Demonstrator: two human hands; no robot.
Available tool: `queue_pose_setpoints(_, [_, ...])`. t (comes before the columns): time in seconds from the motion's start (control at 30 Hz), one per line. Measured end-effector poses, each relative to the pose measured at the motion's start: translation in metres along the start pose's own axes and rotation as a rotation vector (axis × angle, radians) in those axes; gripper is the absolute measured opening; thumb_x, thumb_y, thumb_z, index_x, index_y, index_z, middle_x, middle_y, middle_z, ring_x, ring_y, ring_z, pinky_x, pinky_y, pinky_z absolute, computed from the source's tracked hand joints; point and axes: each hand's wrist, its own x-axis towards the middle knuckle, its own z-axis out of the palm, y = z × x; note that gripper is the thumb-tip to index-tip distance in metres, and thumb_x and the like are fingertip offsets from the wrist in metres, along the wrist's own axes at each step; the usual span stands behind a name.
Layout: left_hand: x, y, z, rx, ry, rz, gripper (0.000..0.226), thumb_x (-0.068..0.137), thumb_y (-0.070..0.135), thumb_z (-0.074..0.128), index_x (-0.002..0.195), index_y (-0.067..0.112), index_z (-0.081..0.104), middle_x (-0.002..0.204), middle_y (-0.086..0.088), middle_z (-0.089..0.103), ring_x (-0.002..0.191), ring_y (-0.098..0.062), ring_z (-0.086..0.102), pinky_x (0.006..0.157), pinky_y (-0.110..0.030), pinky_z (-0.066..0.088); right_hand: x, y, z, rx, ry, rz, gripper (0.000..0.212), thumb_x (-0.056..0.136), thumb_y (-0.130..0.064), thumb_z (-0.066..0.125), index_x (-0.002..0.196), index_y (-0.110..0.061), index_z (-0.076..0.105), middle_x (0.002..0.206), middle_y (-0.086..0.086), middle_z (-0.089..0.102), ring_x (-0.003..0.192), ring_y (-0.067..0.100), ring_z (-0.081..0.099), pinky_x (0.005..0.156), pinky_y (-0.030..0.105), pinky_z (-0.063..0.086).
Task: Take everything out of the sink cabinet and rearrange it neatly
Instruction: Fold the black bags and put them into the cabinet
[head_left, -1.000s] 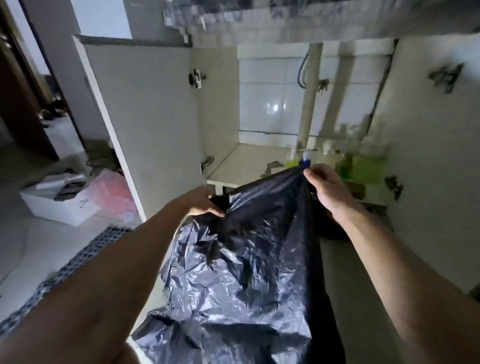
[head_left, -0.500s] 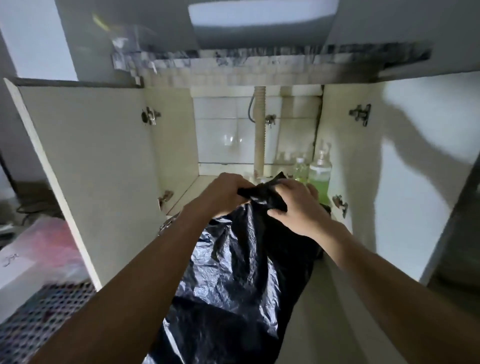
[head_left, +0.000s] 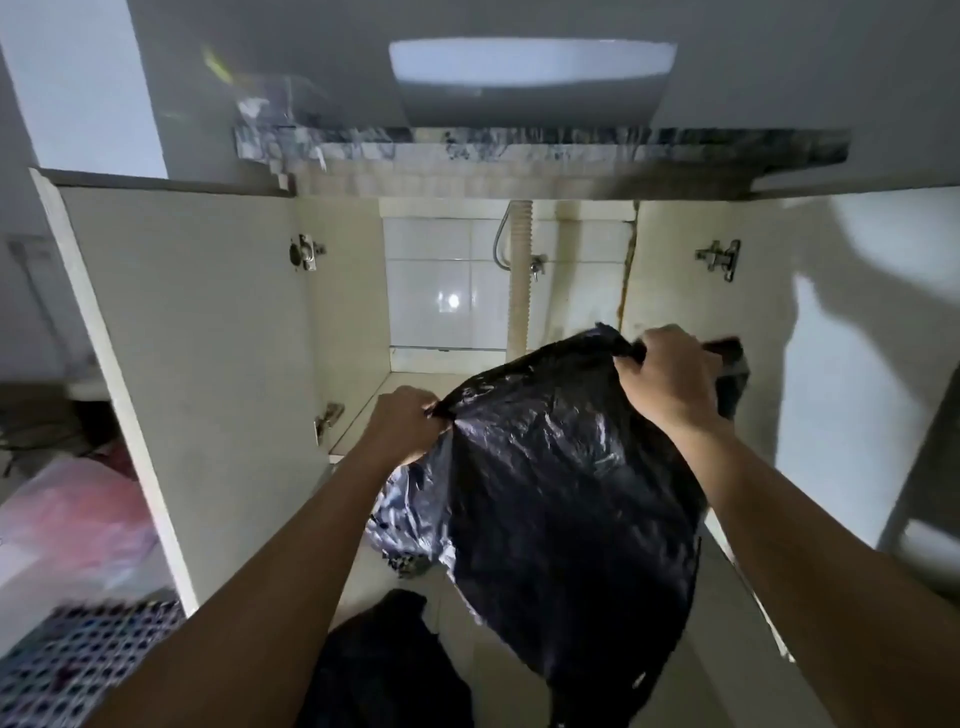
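From the head camera, we are holding a black plastic bag (head_left: 566, 467) up in front of the open sink cabinet (head_left: 441, 374). Our left hand (head_left: 408, 423) is pinching the bag's left edge, fingers curled tight together on a bunched fold of plastic. Our right hand (head_left: 670, 379) is gripping the upper right corner, fingers wrapped round the gathered film with the knuckles facing us. We are keeping the two hands apart, and we judge that this is to stretch the top edge flat, either to fold the bag or to open its mouth; which one we cannot tell. The bag is hanging outside the cabinet, its body drooping toward the floor and covering the right half of the opening, so anything standing behind it there is hidden from us.

Both cabinet doors are standing open, the left door (head_left: 197, 338) swung wide with its hinges showing. Inside, the cabinet floor is showing bare on the left, and a pale drain pipe (head_left: 519, 280) is running down in front of white wall tiles (head_left: 441, 291). A marbled countertop edge (head_left: 519, 148) is spanning above. On the pale floor below us, another dark crumpled thing (head_left: 384, 660) is lying near our knees, a pinkish bag (head_left: 78, 514) is sitting to the left behind the door, and a patterned mat (head_left: 78, 660) is blurring at the lower left corner. The light is dim.
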Motion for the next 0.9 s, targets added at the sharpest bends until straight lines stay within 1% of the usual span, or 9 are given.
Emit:
queue_pose_setpoints(0.1, [0.002, 0.021, 0.001, -0.159, 0.165, 0.072, 0.02, 0.089, 0.016, 0.058, 0.101, 0.017, 0.073, 0.1, -0.007, 0.072, 0.084, -0.021, 0.061, 0.077, -0.023, 0.044, -0.003, 0.002, -0.006, -0.099, -0.179, 0.021, 0.04, 0.08, -0.025, 0.064, 0.113, -0.007, 0.052, 0.116, 0.011, 0.052, 0.113, 0.032, 0.05, 0.098, 0.046, 0.038])
queue_pose_setpoints(0.17, [0.005, 0.04, 0.006, -0.129, 0.202, 0.161, 0.022, 0.088, 0.018, 0.056, 0.101, 0.026, 0.072, 0.103, 0.0, 0.071, 0.097, -0.021, 0.06, 0.1, -0.042, 0.04, -0.006, -0.008, -0.009, -0.077, -0.265, -0.136, 0.071, 0.074, -0.028, 0.071, 0.134, -0.015, 0.035, 0.136, 0.008, 0.039, 0.129, 0.029, 0.038, 0.109, 0.052, 0.024])
queue_pose_setpoints(0.23, [0.002, 0.06, 0.008, -0.062, 0.219, 0.244, 0.021, 0.088, 0.019, 0.057, 0.1, 0.029, 0.072, 0.106, 0.004, 0.067, 0.107, -0.018, 0.056, 0.109, -0.058, 0.024, -0.014, -0.02, -0.005, -0.052, -0.357, -0.254, 0.075, 0.076, -0.035, 0.07, 0.139, -0.023, 0.031, 0.141, 0.001, 0.039, 0.135, 0.025, 0.035, 0.113, 0.052, 0.015])
queue_pose_setpoints(0.33, [-0.005, 0.083, 0.009, 0.019, 0.223, 0.374, 0.021, 0.088, 0.022, 0.061, 0.102, 0.032, 0.072, 0.126, 0.006, 0.057, 0.13, -0.014, 0.038, 0.112, -0.066, 0.004, -0.027, -0.022, 0.004, 0.009, -0.357, -0.264, 0.024, 0.088, -0.035, 0.056, 0.108, -0.022, 0.059, 0.085, -0.004, 0.059, 0.1, 0.024, 0.062, 0.095, 0.041, 0.039])
queue_pose_setpoints(0.4, [-0.006, 0.086, 0.009, 0.042, 0.238, 0.401, 0.025, 0.088, 0.03, 0.062, 0.112, 0.034, 0.067, 0.146, 0.004, 0.039, 0.144, -0.017, 0.016, 0.112, -0.063, -0.007, -0.027, -0.015, 0.007, 0.137, -0.307, -0.178, 0.016, 0.09, -0.022, 0.052, 0.099, -0.016, 0.064, 0.075, -0.001, 0.057, 0.085, 0.027, 0.063, 0.077, 0.032, 0.046])
queue_pose_setpoints(0.53, [-0.006, 0.065, 0.018, 0.109, 0.24, 0.239, 0.102, 0.072, 0.058, 0.07, 0.151, 0.032, 0.01, 0.16, -0.002, -0.011, 0.148, -0.021, -0.01, 0.111, -0.059, -0.009, -0.014, -0.003, 0.004, 0.371, -0.214, 0.039, 0.018, 0.088, -0.013, 0.052, 0.071, -0.01, 0.057, 0.066, 0.0, 0.054, 0.065, 0.022, 0.052, 0.058, 0.027, 0.039])
queue_pose_setpoints(0.63, [-0.011, 0.045, 0.035, 0.041, 0.078, -0.018, 0.125, 0.067, 0.065, 0.069, 0.151, 0.024, -0.014, 0.159, -0.009, -0.018, 0.148, -0.026, -0.006, 0.113, -0.06, -0.001, -0.009, 0.004, 0.007, 0.504, -0.197, 0.196, 0.032, 0.084, -0.014, 0.051, 0.054, -0.011, 0.043, 0.055, 0.002, 0.047, 0.059, 0.024, 0.048, 0.05, 0.029, 0.033])
queue_pose_setpoints(0.77, [-0.023, 0.038, 0.039, -0.507, -0.44, -0.414, 0.094, 0.074, 0.061, 0.066, 0.143, 0.005, 0.035, 0.142, -0.017, 0.045, 0.13, -0.033, 0.045, 0.101, -0.048, 0.039, -0.019, 0.001, 0.013, 0.494, -0.225, 0.242, 0.015, 0.082, -0.02, 0.05, 0.067, -0.017, 0.048, 0.065, 0.0, 0.052, 0.068, 0.026, 0.054, 0.059, 0.028, 0.036])
queue_pose_setpoints(0.9, [-0.031, 0.044, 0.047, -0.543, -0.844, -0.516, 0.115, 0.061, 0.07, 0.07, 0.149, 0.014, 0.021, 0.147, -0.024, 0.035, 0.134, -0.037, 0.04, 0.098, -0.069, 0.032, -0.026, -0.006, 0.014, 0.382, -0.225, 0.181, 0.008, 0.082, -0.02, 0.048, 0.084, -0.014, 0.052, 0.072, -0.002, 0.053, 0.07, 0.023, 0.054, 0.062, 0.031, 0.04])
